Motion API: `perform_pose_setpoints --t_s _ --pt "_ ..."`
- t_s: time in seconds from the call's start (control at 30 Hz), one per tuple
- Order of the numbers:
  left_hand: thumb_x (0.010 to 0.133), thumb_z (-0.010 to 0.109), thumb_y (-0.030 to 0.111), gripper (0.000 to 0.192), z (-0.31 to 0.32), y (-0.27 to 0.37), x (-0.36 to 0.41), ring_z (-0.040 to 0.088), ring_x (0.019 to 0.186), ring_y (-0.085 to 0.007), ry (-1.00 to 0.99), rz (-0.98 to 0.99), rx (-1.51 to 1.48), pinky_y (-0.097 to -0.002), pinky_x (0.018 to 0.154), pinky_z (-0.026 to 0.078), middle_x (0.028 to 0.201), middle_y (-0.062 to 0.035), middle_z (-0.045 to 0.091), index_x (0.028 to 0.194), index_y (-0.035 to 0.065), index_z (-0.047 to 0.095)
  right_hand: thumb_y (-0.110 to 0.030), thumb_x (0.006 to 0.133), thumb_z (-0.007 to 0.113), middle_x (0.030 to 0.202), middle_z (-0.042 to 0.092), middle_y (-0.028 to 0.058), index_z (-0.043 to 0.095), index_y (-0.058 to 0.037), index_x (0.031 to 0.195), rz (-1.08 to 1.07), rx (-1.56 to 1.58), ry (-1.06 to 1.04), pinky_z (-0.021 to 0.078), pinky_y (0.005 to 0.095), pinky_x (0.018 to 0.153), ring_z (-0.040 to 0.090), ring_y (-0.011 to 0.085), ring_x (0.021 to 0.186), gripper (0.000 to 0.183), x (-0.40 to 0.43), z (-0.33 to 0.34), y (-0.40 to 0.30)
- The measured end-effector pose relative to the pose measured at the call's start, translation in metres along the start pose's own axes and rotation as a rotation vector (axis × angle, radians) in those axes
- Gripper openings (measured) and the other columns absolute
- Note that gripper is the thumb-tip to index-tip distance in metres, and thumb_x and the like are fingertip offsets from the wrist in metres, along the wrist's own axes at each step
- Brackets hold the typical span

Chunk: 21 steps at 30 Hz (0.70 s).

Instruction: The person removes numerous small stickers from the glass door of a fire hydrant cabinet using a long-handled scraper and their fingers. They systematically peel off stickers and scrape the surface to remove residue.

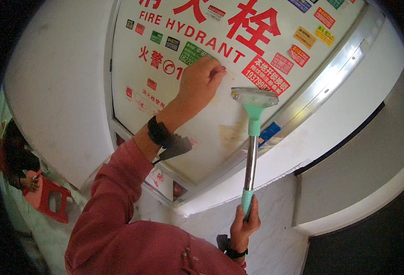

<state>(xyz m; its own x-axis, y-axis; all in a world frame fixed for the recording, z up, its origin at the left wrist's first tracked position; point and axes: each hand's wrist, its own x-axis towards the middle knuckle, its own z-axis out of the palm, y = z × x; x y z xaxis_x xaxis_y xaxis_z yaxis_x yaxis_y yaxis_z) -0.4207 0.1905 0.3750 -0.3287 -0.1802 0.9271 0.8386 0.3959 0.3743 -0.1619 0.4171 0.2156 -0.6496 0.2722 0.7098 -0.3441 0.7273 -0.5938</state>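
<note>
My left hand [202, 77] is raised to the white fire hydrant cabinet door [195, 137], its fingers drawn together beside a green sticker [190, 53]. Nothing is plainly visible between the fingertips, though the palm is hidden. Lower right, my right hand [245, 223] grips the green handle of a scraper [251, 161] with a metal shaft. The scraper's wide metal head [255, 97] is up, overlapping the lower edge of a large red sticker [265, 74]. Smaller coloured stickers and red lettering are spread over the door, with brownish residue [233, 135] below.
A metal frame [325, 87] edges the door, with a blue sticker [270, 134] near its lower right part. At far left, another person's hand [30, 184] rests on a red plastic stool [51, 199]. White walls flank the cabinet.
</note>
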Motion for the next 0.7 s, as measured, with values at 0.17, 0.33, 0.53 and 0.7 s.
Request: perform_pose_setpoints --t_s 0.17,0.33,0.53,0.7 --pt "0.082 0.070 0.008 0.014 -0.009 -0.001 -0.009 0.061 0.065 -0.0214 0.053 -0.142 -0.088 -0.0316 0.060 0.049 0.077 -0.0092 0.062 0.085 0.0018 0.058 -0.004 0.085 0.064 0.095 0.069 0.0200 0.055 0.0061 0.128 -0.012 -0.088 -0.020 0.0543 0.0328 0.069 0.067 0.0214 0.075 0.045 0.002 -0.005 -0.005" --pt "0.085 0.069 0.005 0.010 -0.038 0.004 -0.037 0.062 0.068 -0.0115 0.051 -0.172 -0.131 -0.0261 0.063 0.051 0.079 -0.0037 0.063 0.085 0.0030 0.059 -0.006 0.088 0.061 0.097 0.068 0.0211 0.054 0.0069 0.128 0.030 -0.053 -0.049 0.0541 0.0331 0.070 0.067 0.0219 0.075 0.043 0.007 -0.002 -0.010" --pt "0.083 0.071 0.002 0.012 -0.082 0.002 -0.083 0.062 0.073 -0.0087 -0.046 -0.415 -0.167 -0.0245 0.066 0.052 0.080 -0.0024 0.061 0.086 0.0035 0.059 -0.008 0.089 0.060 0.092 0.067 0.0175 0.054 0.0072 0.128 0.002 -0.036 -0.056 0.0522 0.0313 0.067 0.064 0.0182 0.075 0.042 0.032 0.011 -0.039" --pt "0.081 0.070 -0.001 0.014 -0.109 -0.025 -0.124 0.061 0.072 -0.0105 -0.118 -0.458 -0.073 -0.0254 0.066 0.052 0.080 -0.0043 0.061 0.087 0.0022 0.058 -0.005 0.088 0.059 0.095 0.066 0.0163 0.053 0.0080 0.130 -0.005 -0.032 -0.068 0.0512 0.0297 0.069 0.062 0.0158 0.078 0.044 0.037 0.021 -0.037"
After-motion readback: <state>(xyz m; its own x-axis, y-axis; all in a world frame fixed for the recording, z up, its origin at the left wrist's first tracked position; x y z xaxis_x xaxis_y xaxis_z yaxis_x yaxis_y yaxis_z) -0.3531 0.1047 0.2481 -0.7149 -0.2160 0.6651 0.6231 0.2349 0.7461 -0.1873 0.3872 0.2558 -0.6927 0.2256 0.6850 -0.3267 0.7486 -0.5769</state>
